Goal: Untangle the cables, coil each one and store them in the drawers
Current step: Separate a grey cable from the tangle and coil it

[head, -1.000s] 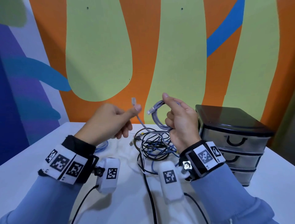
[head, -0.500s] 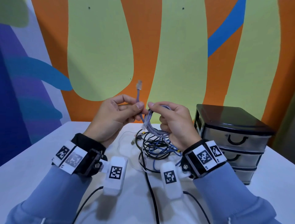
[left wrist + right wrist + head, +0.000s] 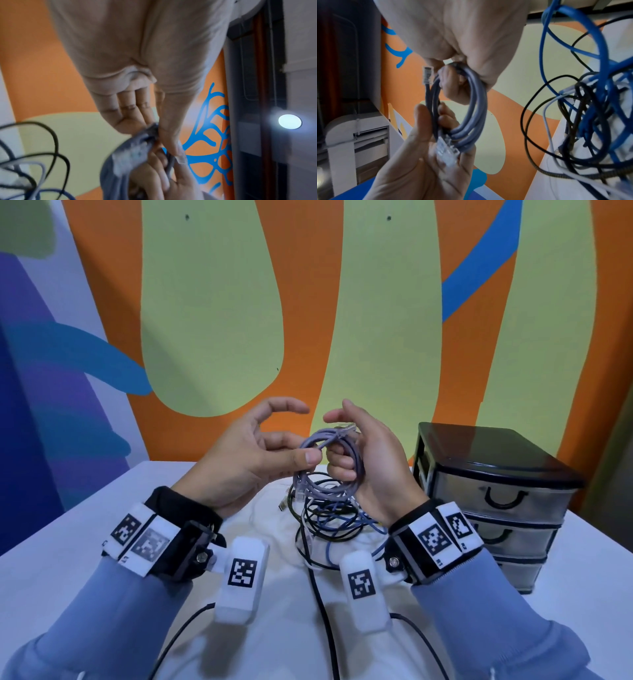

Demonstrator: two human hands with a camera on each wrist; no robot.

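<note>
White table (image 3: 68, 559): both hands hold grey coil (image 3: 329, 460) above tangle (image 3: 329, 518), prob. clear.

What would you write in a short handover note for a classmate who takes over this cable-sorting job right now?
Right hand: fingers curled through the grey cable, which is wound into loops and held above the table.
Left hand: thumb and a finger pinch the coil's side, other fingers spread.
Done: grey cable coiled, both plugs free.
Left: store it in the drawer unit, whose drawers are all closed; then untangle the pile of blue, black and white cables still on the table.
</note>
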